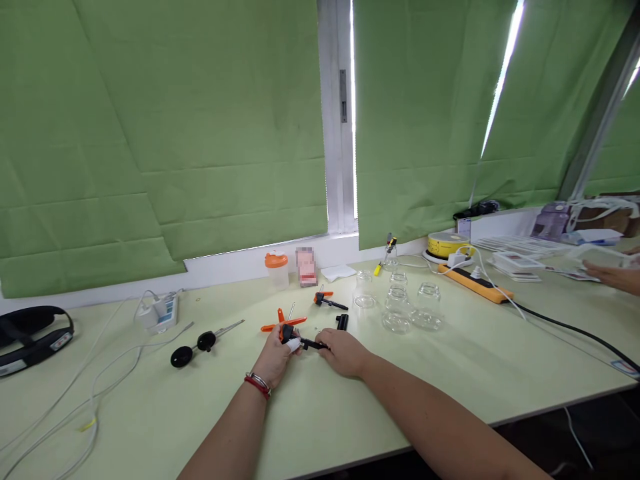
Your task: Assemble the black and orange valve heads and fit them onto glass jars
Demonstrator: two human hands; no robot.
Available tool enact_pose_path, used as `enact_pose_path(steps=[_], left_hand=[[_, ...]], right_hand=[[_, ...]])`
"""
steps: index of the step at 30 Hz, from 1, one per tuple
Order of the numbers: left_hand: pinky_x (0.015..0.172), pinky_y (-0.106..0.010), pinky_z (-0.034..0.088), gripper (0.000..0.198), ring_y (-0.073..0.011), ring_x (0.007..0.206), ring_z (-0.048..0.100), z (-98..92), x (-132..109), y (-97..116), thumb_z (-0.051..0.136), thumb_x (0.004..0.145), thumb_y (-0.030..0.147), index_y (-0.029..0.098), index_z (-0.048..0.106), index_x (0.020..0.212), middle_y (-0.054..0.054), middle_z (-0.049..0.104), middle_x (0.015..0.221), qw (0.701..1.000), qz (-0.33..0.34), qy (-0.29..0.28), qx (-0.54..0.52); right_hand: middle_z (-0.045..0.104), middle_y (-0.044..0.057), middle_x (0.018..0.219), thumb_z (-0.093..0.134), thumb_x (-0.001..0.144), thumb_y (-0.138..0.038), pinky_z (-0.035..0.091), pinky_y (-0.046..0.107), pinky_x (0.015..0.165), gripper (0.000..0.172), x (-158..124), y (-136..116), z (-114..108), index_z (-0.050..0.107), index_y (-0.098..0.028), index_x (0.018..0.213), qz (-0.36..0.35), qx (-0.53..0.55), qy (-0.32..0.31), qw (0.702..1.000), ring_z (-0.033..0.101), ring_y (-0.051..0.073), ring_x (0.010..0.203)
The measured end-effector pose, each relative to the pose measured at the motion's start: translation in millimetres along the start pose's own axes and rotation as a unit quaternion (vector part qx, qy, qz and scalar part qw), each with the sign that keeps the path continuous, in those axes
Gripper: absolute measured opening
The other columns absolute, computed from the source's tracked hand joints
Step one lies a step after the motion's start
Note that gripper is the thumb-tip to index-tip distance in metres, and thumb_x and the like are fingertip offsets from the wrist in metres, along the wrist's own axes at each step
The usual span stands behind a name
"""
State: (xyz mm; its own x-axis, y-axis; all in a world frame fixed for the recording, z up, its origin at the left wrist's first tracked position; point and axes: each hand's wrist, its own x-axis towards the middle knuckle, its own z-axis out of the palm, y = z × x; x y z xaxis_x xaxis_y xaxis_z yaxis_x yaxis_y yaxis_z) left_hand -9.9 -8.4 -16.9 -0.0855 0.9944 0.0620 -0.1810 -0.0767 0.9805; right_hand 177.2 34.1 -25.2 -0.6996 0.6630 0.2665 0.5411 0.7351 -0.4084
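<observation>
My left hand (274,353) is closed around the black, blocky end of a small black-and-orange bar tool (311,344), which looks like a small bar clamp. Something white shows at its fingertips. The far end of the bar is pinched by my right hand (345,352). Just behind my left hand lie crossed orange pieces (284,322) with a thin metal rod. A similar black-and-orange tool (330,302) rests farther back, and a short black part (343,322) lies just beyond my right hand.
Several glass jars (397,310) stand right of centre. An orange-lidded cup (277,270) is by the wall. Left are a black rod-like tool with round discs (206,341), cables and a power strip (163,313). An orange power strip (475,283) and another person's hand (613,272) are right.
</observation>
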Motion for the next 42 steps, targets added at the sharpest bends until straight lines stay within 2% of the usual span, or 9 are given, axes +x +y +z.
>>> enact_pose_path(steps=[10,22,29,42], left_hand=[[0.055,-0.023,0.038,0.035,-0.0078,0.061,0.049,0.4,0,0,0.068,0.06,0.015,0.019,0.049,0.089,0.001,0.055,0.084,1.0,-0.004,0.016,0.015],[0.057,-0.024,0.038,0.033,-0.0081,0.062,0.048,1.2,-2,2,0.067,0.059,0.017,0.02,0.048,0.086,0.001,0.054,0.085,0.999,-0.016,0.019,0.031],[0.058,-0.024,0.038,0.035,-0.0084,0.064,0.048,-2.2,0,0,0.067,0.059,0.018,0.021,0.046,0.086,0.002,0.055,0.085,0.999,-0.032,0.003,0.007],[0.056,-0.022,0.038,0.03,-0.0066,0.059,0.048,-9.3,3,-7,0.067,0.062,0.016,0.02,0.049,0.086,0.001,0.057,0.085,0.999,-0.038,-0.011,0.015]], right_hand=[[0.063,0.01,0.099,0.047,0.086,-0.017,0.044,0.031,0.083,0.023,0,-4,0,0.061,-0.015,0.103,-0.001,-0.009,0.008,1.0,0.059,0.022,0.094],[0.063,0.009,0.101,0.048,0.086,-0.016,0.044,0.031,0.085,0.023,1,-2,3,0.061,-0.015,0.105,0.002,0.004,0.002,1.0,0.059,0.022,0.096],[0.063,0.009,0.104,0.049,0.086,-0.015,0.043,0.031,0.086,0.025,0,-5,3,0.062,-0.015,0.107,0.012,0.01,-0.006,1.0,0.059,0.022,0.096],[0.066,0.007,0.098,0.054,0.08,-0.014,0.043,0.03,0.084,0.02,1,-4,2,0.065,-0.018,0.097,0.024,0.083,0.0,0.996,0.058,0.021,0.094]])
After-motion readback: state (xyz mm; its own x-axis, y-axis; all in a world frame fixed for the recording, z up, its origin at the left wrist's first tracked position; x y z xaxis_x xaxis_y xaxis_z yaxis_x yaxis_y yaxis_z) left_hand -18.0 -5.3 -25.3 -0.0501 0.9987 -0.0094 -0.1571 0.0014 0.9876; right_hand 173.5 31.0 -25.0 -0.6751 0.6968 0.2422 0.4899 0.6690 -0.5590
